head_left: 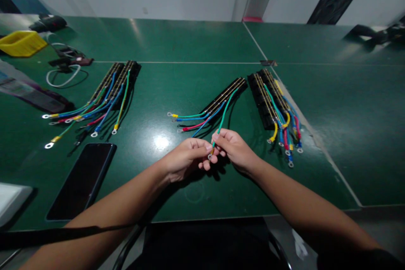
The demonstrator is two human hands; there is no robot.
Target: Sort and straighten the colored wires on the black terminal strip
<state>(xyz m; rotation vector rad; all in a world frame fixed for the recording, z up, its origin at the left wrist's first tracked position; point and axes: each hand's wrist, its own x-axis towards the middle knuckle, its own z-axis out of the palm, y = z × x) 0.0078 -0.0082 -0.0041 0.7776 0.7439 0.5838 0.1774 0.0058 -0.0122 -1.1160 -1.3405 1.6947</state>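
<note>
A black terminal strip (225,95) with brass-coloured rails lies at a slant on the green table, trailing green, blue and red wires with ring terminals. My right hand (233,148) pinches its longest green wire (223,116) near the end. At that wire's tip, the fingers of my left hand (190,156) close on the yellow-sleeved ring terminal (210,156), and its ring shows below the thumb. A blue wire (202,125) runs down behind my left hand, its end hidden.
More wired strips (115,82) lie at left and another pair (268,95) at right. A dark phone (82,181) rests front left, near a white object (12,200). Farther back are a yellow bin (23,43) and a cable (63,82).
</note>
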